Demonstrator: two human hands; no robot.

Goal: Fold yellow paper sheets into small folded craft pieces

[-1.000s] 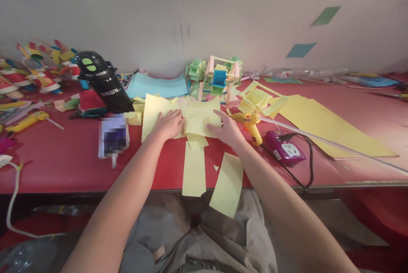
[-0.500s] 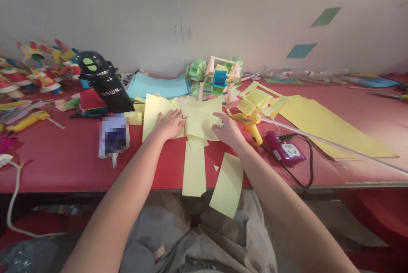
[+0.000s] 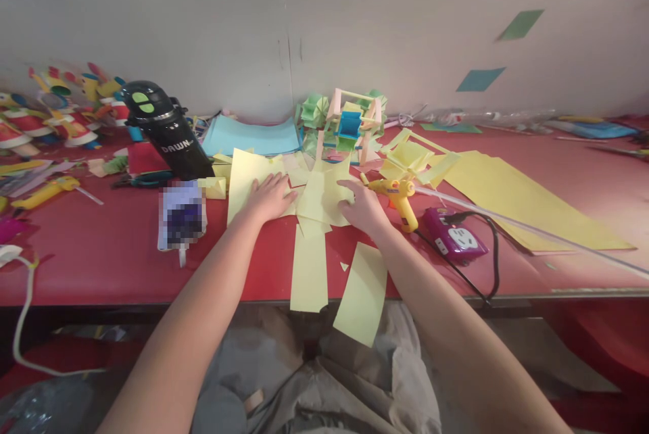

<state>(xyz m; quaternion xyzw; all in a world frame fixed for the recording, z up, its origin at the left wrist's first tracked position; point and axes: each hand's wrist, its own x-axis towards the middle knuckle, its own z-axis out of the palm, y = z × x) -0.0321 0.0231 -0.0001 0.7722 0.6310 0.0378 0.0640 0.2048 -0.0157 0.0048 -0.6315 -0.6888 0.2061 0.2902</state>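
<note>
My left hand (image 3: 271, 199) lies flat, fingers stretched out, on a pale yellow paper sheet (image 3: 242, 180). Its fingertips point toward a second yellow sheet (image 3: 322, 194) beside it, which shows creases or overlapping layers. My right hand (image 3: 364, 207) rests at that second sheet's right edge, thumb and index finger apart; its other fingers are partly hidden. Below lies a yellow paper strip (image 3: 309, 268). Another yellow paper piece (image 3: 361, 292) juts over the table's front edge under my right forearm. A small paper scrap (image 3: 344, 266) lies between them.
A yellow glue gun (image 3: 398, 197) and a purple power socket (image 3: 456, 238) with a black cord are right of my hand. A black bottle (image 3: 175, 140) and a blurred device (image 3: 182, 216) stand left. Behind are blue sheets (image 3: 251, 136) and a paper-and-stick model (image 3: 349, 123).
The second yellow sheet has flattened, and its left edge has shifted a little to the right. Both hands have stayed nearly in place.
</note>
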